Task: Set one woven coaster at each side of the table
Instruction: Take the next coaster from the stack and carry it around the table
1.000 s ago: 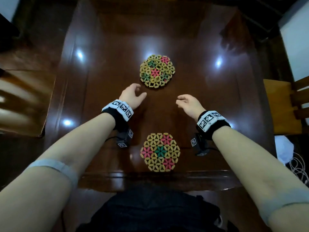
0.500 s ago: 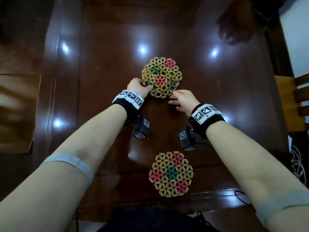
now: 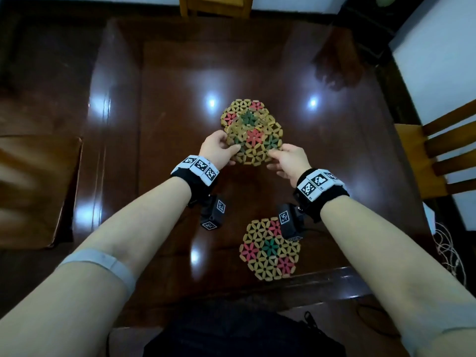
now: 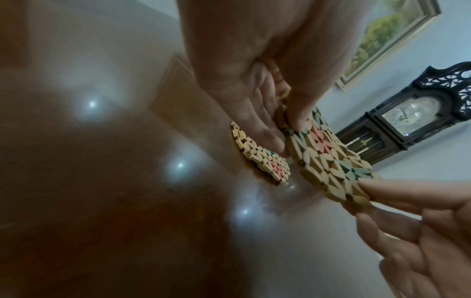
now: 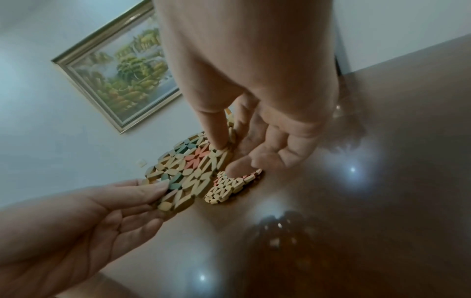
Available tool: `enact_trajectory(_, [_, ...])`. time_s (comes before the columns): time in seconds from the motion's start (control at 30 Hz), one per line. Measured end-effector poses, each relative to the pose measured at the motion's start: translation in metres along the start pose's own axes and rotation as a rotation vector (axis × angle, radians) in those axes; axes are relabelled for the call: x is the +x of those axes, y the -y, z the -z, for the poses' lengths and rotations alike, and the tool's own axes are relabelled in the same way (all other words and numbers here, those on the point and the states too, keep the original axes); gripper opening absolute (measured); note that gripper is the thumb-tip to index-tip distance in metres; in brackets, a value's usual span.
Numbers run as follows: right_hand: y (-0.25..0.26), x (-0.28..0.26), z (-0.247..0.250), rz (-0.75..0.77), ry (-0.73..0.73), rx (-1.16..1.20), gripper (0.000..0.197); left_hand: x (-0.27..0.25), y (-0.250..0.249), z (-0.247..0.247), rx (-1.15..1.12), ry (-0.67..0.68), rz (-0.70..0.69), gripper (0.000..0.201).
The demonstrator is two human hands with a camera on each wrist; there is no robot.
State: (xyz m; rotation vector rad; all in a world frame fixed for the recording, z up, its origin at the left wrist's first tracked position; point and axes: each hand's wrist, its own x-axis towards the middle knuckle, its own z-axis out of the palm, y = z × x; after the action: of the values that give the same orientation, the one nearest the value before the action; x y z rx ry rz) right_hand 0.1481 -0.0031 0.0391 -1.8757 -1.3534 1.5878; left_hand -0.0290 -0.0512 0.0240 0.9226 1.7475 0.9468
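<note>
Stack: two or more coasters sit at the middle of the table (image 3: pixel 164 81); the top coaster (image 3: pixel 253 140) is tilted up off the lower coaster (image 4: pixel 257 155), which lies flat on the wood.
Left hand (image 3: pixel 216 148): pinches the top coaster's near-left edge, thumb above and fingers beneath. Judged purpose: peeling it free of the pile.
Right hand (image 3: pixel 288 161): thumb and forefinger pinch the near-right edge of the same coaster; in the right wrist view another finger reaches down to the lower coaster, probably so it does not come away with the top one.
Placed coaster (image 3: pixel 269 249): flat, close to the near edge, in front of the person. One side looks served.
Other sides: no coaster seen at left, right or far edge.
Chairs: a wooden chair (image 3: pixel 435 155) at the right, another chair (image 3: pixel 213 5) beyond the far edge; these likely mark the seats to serve.
Step in hand: separating one coaster to carry to a bare side.
Risk: glossy top; a coaster may slide when set down.
</note>
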Motion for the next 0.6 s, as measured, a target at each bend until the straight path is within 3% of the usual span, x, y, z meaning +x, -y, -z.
enact_trajectory(0.03, [-0.004,-0.011,0.001,0.015,-0.003,-0.001,0.006,-0.012,0.000,0.003,-0.005,0.022,0.002,0.024])
enact_trajectory(0.13, [-0.021,-0.046,-0.002,0.072,-0.038,0.003,0.021,-0.050,0.008,0.010,-0.039,0.056,0.001,0.022])
enact_trajectory(0.27, [-0.050,-0.094,-0.014,0.110,-0.048,0.035,0.010,-0.105,0.026,0.018,-0.031,0.029,-0.009,0.022])
enact_trajectory(0.4, [-0.077,-0.142,-0.030,0.065,-0.004,0.033,0.034,-0.152,0.051,0.030,0.008,0.029,-0.016,0.023])
enact_trajectory(0.6, [-0.098,-0.200,-0.057,-0.008,0.107,0.027,0.035,-0.207,0.081,0.059,0.102,0.028,-0.002,0.022])
